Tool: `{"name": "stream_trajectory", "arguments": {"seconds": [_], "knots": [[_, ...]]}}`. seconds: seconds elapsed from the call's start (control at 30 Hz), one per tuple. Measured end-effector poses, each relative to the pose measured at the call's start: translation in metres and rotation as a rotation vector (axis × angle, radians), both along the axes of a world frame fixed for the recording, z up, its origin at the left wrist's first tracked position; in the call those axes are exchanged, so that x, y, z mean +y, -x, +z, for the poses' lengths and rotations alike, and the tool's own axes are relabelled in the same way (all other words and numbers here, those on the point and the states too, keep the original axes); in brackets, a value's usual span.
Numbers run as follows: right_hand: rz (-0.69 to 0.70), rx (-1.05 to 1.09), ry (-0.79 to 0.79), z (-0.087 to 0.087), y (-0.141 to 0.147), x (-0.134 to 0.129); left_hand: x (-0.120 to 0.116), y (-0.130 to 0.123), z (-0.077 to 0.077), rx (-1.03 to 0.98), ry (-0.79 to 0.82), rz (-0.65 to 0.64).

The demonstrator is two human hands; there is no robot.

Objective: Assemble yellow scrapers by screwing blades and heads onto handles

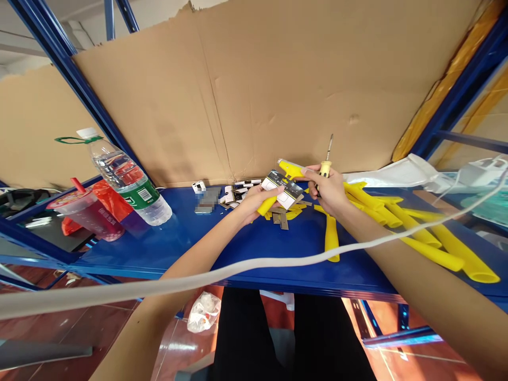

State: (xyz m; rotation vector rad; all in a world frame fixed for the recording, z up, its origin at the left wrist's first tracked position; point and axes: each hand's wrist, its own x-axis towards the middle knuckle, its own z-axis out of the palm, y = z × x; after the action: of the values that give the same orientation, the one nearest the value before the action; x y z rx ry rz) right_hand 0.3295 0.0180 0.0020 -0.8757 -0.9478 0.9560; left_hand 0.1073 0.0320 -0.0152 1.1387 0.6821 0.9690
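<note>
White cord [222, 272] sags across the view over a blue shelf [190, 248], with yellow handles [432, 238] piled at right. Right hand [327, 190] is curled tight around a screwdriver [325, 169]. Left hand [257, 203] is closed on a card pack [281, 189] and a yellow handle [266, 206]. Off left, a plastic cup [89, 217] holds pink drink and a red straw, beside a water bottle [129, 182].
</note>
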Motion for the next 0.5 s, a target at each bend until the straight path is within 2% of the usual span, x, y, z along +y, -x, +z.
{"name": "stream_trajectory", "arguments": {"seconds": [0.2,0.5], "knots": [[0.088,-0.049,0.040,-0.006,0.013,-0.009,-0.005,-0.005,-0.006,-0.020,0.004,-0.024],[0.135,-0.039,-0.019,-0.004,0.008,-0.008,-0.013,-0.011,-0.003,-0.198,-0.013,0.069]]}}
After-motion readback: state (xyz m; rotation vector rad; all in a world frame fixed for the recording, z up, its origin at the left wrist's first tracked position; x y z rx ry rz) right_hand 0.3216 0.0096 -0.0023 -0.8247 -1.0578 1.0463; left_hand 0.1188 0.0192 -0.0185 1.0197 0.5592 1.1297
